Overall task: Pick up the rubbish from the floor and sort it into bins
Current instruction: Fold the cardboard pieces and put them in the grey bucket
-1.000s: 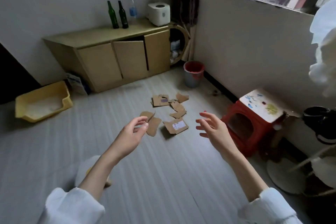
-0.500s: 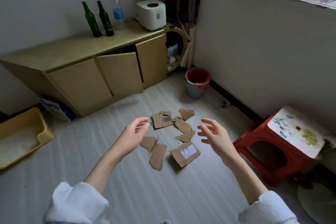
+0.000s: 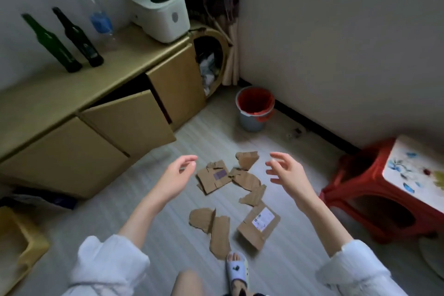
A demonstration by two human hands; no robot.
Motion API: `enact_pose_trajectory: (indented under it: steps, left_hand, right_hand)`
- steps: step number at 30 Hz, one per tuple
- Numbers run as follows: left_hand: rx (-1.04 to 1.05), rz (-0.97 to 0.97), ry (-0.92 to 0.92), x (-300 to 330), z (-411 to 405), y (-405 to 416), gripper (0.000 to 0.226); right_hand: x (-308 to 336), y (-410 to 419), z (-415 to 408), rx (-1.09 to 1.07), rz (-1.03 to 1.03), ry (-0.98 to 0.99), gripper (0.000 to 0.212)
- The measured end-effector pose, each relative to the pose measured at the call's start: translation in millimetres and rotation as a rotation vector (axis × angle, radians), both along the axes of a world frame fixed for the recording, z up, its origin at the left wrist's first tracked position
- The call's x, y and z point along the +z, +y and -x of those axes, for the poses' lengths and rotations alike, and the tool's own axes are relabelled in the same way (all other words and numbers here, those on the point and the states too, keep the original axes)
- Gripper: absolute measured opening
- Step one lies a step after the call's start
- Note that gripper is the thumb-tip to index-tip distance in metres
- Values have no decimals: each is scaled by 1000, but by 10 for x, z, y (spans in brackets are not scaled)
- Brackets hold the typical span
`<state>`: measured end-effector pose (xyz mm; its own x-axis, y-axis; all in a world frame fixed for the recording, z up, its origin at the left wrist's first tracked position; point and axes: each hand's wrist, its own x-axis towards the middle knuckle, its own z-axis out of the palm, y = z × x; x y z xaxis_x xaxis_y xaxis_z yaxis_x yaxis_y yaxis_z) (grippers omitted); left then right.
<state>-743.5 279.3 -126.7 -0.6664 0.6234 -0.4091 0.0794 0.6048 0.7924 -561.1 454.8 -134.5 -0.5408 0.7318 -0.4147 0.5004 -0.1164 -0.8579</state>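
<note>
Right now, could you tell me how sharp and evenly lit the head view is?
Head view: soft daylight, no glare; wide-angle bending tilts the green bottles and cabinet; both hands show slight motion blur; cardboard pieces fairly clear, label text unreadable.

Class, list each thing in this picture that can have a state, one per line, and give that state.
left hand: open, holds nothing
right hand: open, holds nothing
cardboard pieces: torn, scattered on the floor
labelled cardboard piece: on the floor, label up
middle cupboard door: ajar
green bottles: upright on the cupboard
plastic bottle: upright, capped
red-lined bucket: upright, no lid
</note>
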Motion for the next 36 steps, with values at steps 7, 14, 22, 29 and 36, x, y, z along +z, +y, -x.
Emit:
enact_pose_trajectory:
  steps: [7,14,22,29,36]
  left_hand:
    - [-130,-13,-11,-84,1157,723,18]
    - [-427,54,-41,-510,2506,1647,21]
    - [-654,143,34,-1143,3814,2632,26]
    - [-682,244,-65,-2292,4018,3325,26]
    - [-687,103,-60,-4323,3846,4284,28]
  right_hand:
    - [-1,562,856,-95,-31,-39,29]
    - [-298,941,2032,-354,-18,-61,29]
    - [-888,1357,3238,-626,137,-29,30]
    - [-1968,1927,3528,-681,160,-139,27]
    - [-4229,2806,3767,-399,-139,-428,39]
